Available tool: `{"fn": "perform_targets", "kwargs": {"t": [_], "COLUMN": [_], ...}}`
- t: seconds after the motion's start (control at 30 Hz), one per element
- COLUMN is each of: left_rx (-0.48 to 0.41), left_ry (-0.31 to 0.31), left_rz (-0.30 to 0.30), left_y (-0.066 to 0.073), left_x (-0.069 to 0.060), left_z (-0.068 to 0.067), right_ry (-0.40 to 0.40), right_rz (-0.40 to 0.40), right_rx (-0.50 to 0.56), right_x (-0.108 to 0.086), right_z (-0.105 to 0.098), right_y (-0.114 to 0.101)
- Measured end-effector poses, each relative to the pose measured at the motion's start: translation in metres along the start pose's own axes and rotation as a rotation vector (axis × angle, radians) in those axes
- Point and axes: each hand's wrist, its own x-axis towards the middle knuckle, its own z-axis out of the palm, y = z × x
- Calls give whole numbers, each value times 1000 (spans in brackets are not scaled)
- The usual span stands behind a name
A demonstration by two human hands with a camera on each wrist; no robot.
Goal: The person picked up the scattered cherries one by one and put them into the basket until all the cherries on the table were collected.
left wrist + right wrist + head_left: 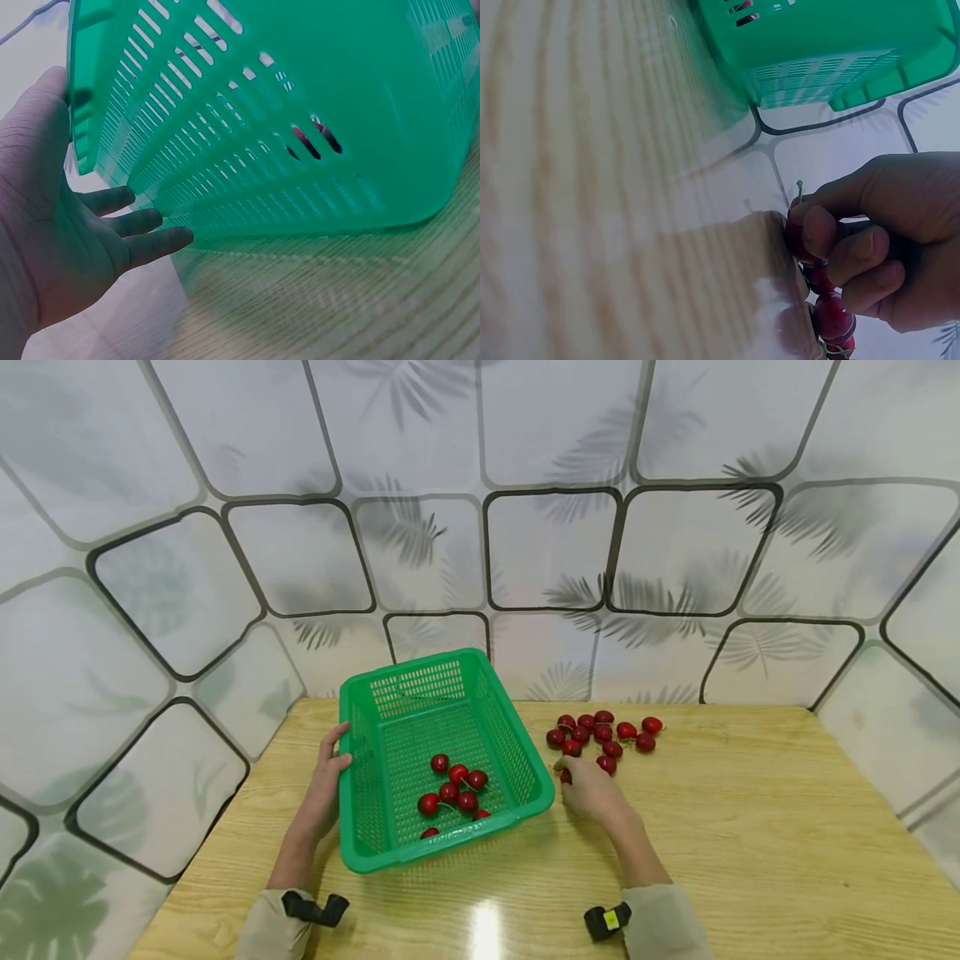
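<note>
A green plastic basket (447, 727) stands on the table with several red cherries (448, 792) on its floor. My left hand (324, 783) rests against the basket's left side. In the left wrist view its lower fingers (161, 244) lie fairly straight near the slotted wall, and the thumb meets the rim. Right of the basket, my right hand (595, 789) pinches a dark red cherry (796, 238) between thumb and index finger. A short green stem sticks up from it, and the fingers partly hide it. The other fingers of that hand are curled.
Several loose cherries (603, 734) lie in a group on the table just beyond my right hand, some with stems. The light wood table (757, 827) ends at a patterned curtain (547, 552) behind and at both sides.
</note>
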Motion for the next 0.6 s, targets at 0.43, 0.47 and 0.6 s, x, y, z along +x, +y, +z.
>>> {"fn": "perform_targets", "kwargs": {"t": [0.43,0.47,0.6], "left_rx": [3,3,0], "left_ry": [-11,-12,-11], "left_rz": [11,12,5], "left_y": [-1,0,0], "left_x": [-1,-1,-1], "left_z": [-1,-1,0], "right_ry": [51,69,165], "right_rz": [15,7,-32], "right_rx": [53,49,37], "right_x": [-3,-3,-4], "right_z": [-9,-10,-16], "right_y": [2,3,4]}}
